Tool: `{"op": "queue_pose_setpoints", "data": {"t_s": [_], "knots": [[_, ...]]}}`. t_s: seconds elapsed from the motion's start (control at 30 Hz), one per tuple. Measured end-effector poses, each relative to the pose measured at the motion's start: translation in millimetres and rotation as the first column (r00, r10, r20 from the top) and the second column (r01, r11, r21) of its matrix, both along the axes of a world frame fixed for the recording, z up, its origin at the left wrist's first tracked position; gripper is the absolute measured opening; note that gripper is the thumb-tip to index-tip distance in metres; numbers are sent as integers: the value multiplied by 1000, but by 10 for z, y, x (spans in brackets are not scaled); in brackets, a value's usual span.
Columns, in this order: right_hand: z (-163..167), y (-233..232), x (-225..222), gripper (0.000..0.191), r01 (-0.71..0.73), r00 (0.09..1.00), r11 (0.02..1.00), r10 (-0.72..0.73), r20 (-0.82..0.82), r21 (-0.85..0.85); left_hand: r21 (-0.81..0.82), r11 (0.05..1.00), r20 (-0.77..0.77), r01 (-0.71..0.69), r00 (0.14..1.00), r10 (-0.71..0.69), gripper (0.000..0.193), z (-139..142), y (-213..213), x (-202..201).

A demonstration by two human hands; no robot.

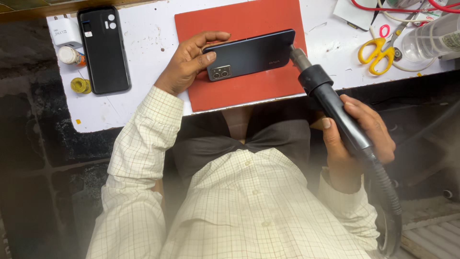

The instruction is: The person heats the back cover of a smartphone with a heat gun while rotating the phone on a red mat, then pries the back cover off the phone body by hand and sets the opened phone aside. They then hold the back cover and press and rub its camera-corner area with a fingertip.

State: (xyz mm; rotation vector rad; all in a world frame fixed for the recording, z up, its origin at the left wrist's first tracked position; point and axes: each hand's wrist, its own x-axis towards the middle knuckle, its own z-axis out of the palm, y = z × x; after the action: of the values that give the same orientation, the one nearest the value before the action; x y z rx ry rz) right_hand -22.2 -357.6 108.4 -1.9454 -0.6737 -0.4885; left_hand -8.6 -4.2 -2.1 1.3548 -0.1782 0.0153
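While the dark phone (250, 54) lies back-up on the red mat (239, 93), the left hand (188, 62) clasps its camera end, fingers (211, 37) curled over the edge. The right hand (357, 139) grips a black hot-air wand (330, 103), its nozzle at the phone's far end.

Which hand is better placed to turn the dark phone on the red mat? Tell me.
Left. The left hand already grips the phone; the right hand is occupied holding the hot-air tool.

The flat rectangular rubber mat (249, 91) is brick red on a white worktop (143, 62). The slim glass-backed phone (251, 53) is dark blue-grey. At nine o'clock lies a black plastic phone cover (104, 50). At three o'clock, scissors (378, 52) have yellow handles. The cotton shirt sleeve (148, 139) is cream with fine brown checks.
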Motion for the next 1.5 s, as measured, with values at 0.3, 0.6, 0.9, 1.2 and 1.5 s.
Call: {"op": "queue_pose_setpoints", "data": {"t_s": [0.3, 0.6, 0.9, 1.2, 1.5], "knots": [[-202, -128, -56, 26, -31, 998, 1000, 31, -55, 1, -51, 999, -18, 15, 1000, -16, 48, 2, 1, 9], [-212, -120, -93, 29, -83, 992, 996, 85, -92, 27, -75, 997, -32, 24, 999, -26, 48, 0, 8, 19], [-152, 105, -255, 33, -95, 985, 995, 90, -145, -29, -63, 998, -14, 23, 1000, -24, 50, -15, 9, 26], [-102, 209, -302, 33, -160, 971, 982, 137, -195, -104, -78, 997, -22, 27, 999, -29, 49, -10, 19, 21], [-98, 209, -298, 34, -152, 975, 984, 133, -180, -94, -86, 996, -35, 16, 999, -20, 49, -10, 10, 28]]}}
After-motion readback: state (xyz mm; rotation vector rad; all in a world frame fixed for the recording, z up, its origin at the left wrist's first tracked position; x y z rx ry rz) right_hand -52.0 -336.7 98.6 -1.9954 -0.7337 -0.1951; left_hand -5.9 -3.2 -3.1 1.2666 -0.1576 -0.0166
